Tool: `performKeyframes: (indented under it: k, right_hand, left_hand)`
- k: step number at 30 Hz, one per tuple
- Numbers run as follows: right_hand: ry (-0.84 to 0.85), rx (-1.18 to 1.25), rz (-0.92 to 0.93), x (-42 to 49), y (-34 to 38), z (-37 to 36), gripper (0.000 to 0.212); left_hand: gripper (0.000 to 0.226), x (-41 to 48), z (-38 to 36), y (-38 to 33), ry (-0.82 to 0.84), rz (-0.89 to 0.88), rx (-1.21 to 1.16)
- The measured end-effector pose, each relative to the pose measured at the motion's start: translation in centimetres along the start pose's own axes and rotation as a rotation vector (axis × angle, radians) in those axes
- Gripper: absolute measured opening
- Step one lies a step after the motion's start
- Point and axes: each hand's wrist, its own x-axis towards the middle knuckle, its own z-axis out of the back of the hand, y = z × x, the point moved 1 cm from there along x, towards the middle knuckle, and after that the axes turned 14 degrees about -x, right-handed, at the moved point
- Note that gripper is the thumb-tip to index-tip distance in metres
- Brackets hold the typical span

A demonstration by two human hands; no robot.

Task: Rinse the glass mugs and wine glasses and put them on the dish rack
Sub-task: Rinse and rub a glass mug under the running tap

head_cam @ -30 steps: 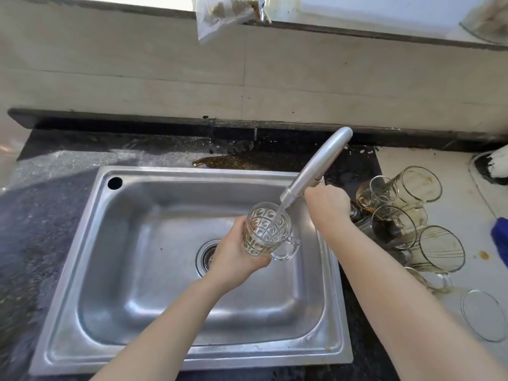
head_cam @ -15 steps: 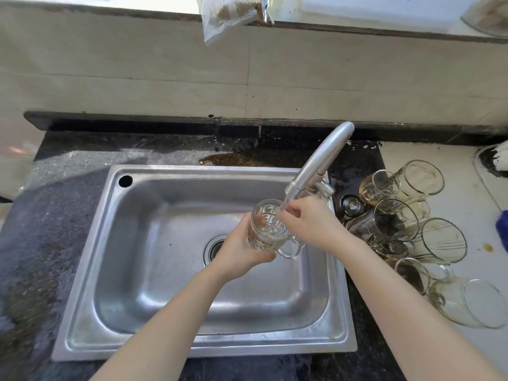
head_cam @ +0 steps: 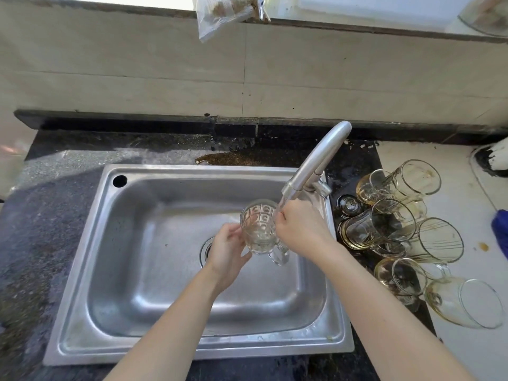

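Note:
A patterned glass mug [head_cam: 258, 229] is held upright over the steel sink [head_cam: 154, 270], just below the faucet spout [head_cam: 316, 166], with its handle pointing toward me. My left hand [head_cam: 226, 251] grips the mug's left side. My right hand [head_cam: 301, 226] rests on the mug's right rim, fingers at or inside the opening. Several dirty glass mugs [head_cam: 384, 229] and wine glasses [head_cam: 464, 301] lie on their sides in a heap right of the sink. No dish rack is in view.
The sink drain [head_cam: 207, 248] sits left of the mug. Dark wet countertop [head_cam: 41, 229] surrounds the sink; a pale counter [head_cam: 472, 353] lies to the right. A plastic bag [head_cam: 222, 15] hangs from the ledge above. A blue object [head_cam: 500, 229] shows at the right edge.
My right hand left the faucet base and came down onto the mug's rim. The mug stayed under the spout while my left hand shifted lower on its side.

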Motion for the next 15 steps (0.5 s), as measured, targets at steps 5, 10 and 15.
performKeyframes:
  k: [5, 10, 15]
  right_hand:
    - [-0.012, -0.007, -0.029, -0.5, 0.2, 0.6, 0.022]
    - [0.024, 0.029, -0.057, -0.5, 0.7, -0.2, 0.028]
    - [0.061, 0.002, -0.075, -0.8, 1.1, -0.6, 0.016]
  left_hand:
    - [0.036, 0.5, -1.4, 0.9, -0.069, 0.014, 0.174]
    - [0.039, 0.7, -0.4, 1.1, -0.132, 0.014, 0.158]
    - [0.038, 1.0, -0.9, 0.9, -0.122, 0.003, 0.120]
